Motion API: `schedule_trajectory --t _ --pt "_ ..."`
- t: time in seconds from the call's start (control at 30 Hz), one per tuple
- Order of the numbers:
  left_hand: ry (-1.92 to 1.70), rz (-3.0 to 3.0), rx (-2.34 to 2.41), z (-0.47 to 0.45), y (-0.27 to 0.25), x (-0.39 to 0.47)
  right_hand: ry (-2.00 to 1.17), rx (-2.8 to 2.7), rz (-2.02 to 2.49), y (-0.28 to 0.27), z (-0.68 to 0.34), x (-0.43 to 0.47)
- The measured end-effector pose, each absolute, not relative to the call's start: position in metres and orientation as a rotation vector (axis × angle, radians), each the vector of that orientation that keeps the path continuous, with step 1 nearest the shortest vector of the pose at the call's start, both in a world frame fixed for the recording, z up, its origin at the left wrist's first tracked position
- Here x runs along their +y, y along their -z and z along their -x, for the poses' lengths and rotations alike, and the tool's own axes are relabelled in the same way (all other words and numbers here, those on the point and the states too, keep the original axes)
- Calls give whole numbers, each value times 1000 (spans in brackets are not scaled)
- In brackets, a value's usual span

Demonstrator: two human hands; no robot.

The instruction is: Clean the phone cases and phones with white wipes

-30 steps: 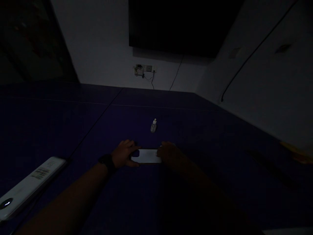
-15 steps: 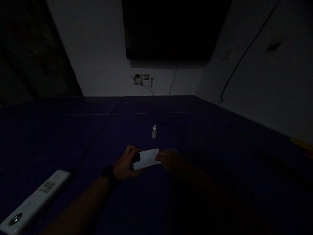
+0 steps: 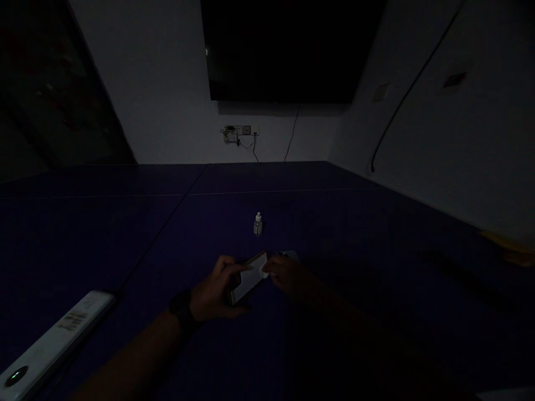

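My left hand (image 3: 215, 287), with a dark watch on its wrist, grips a phone (image 3: 251, 280) by its left end, thumb and fingers along its edges. The phone's pale broad face is tilted, with a dark patch near the left hand. At the phone's right end, the fingers of my right hand (image 3: 286, 273) pinch a small white pad (image 3: 264, 271) against the surface. What the pad is made of cannot be made out. Beyond the hands stands a small clear bottle (image 3: 258, 226) with a white dropper-like top. A flat pale object (image 3: 290, 255) lies partly hidden behind my right hand.
A long white device (image 3: 58, 340) with a round dark button lies at the left on the dark blue surface (image 3: 188, 223). A large black screen (image 3: 288, 50) hangs on the wall above sockets and cords (image 3: 242, 131). Something yellow (image 3: 505, 245) lies at the right. The room is dim.
The phone has turned and tilted, its right end angling further upward. My left thumb and fingers have shifted along it. The flat object behind my right hand shows more. The view has shifted slightly.
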State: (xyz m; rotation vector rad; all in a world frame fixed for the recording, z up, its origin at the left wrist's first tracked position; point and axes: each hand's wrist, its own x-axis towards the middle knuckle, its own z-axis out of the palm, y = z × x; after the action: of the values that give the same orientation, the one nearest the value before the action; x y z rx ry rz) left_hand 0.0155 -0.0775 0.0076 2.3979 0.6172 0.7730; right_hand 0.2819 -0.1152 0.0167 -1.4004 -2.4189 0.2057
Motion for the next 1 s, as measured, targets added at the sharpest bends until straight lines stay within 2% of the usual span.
schedule_trajectory --t 0.4,0.53,0.7,0.87,1.0 --pt "-668 -2284 304 -31 1 -94 -336 -2472 1361 -8 -278 -127" --pt "-656 -2422 315 -36 0 -88 -328 -2506 1329 -8 -275 -126" --pt "-711 -2673 216 -41 -3 -76 -157 -2608 1366 -6 -277 -123" --pt "-735 -2639 128 -44 3 -71 62 -2579 1312 -6 -282 -124" --pt "-713 -2533 138 -48 6 -72 120 -2577 1245 -1 -284 -120"
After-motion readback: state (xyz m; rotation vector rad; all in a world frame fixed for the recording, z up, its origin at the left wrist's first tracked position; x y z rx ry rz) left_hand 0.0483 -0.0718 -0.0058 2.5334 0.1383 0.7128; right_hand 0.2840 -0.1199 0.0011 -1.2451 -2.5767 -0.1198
